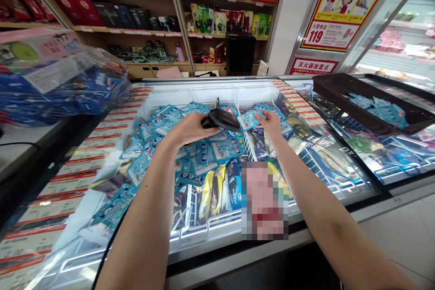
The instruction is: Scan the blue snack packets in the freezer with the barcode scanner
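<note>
While hands (pixel 190 128) (pixel 271 126) hold scanner (pixel 224 119) and packet (pixel 248 119), scanner crosswise, pointing right

We see a bright scene, lit most strongly in the freezer (pixel 173 94), whose white inner walls glow cool and pale. Small highlights glint on the blue packets (pixel 231 147), while the space below the front edge (pixel 299 263) falls into deep shadow. At left, the wrapped boxes (pixel 57 74) look blurred; towards the corners, we notice slanting wide-lens distortion. Coarse pixel blocks (pixel 260 199) hide one patch.
</note>
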Tool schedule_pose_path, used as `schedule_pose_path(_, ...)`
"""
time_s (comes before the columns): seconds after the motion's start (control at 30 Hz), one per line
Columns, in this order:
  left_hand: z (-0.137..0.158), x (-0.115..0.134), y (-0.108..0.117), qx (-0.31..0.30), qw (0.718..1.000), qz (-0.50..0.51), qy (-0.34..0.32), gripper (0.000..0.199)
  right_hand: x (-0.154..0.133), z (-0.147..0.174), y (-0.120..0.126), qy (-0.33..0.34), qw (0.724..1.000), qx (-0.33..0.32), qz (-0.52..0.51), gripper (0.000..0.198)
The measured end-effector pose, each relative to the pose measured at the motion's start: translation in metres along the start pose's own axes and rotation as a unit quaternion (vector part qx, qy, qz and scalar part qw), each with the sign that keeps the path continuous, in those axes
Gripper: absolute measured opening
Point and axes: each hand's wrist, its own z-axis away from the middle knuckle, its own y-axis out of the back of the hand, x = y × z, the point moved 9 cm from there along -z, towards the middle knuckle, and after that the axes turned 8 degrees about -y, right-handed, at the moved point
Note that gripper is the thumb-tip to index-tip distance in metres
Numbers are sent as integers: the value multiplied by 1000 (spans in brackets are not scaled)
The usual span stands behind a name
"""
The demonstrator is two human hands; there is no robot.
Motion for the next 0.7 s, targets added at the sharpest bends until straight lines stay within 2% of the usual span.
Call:
schedule_pose_path(0.13, -1, 0, -1, 0, 1000, -9, 0, 43, 0, 1, 4, -32, 998, 14, -44, 49)
schedule_pose_path(0.33, 0, 2, 0, 10, 1000, -5, -3, 44, 2, 2, -1, -48, 996, -5, -81, 47)
schedule_pose_path(0.7, -2, 1, -2, 3, 1000, -17, -6, 45, 5, 1, 1, -50, 997, 2, -63, 45)
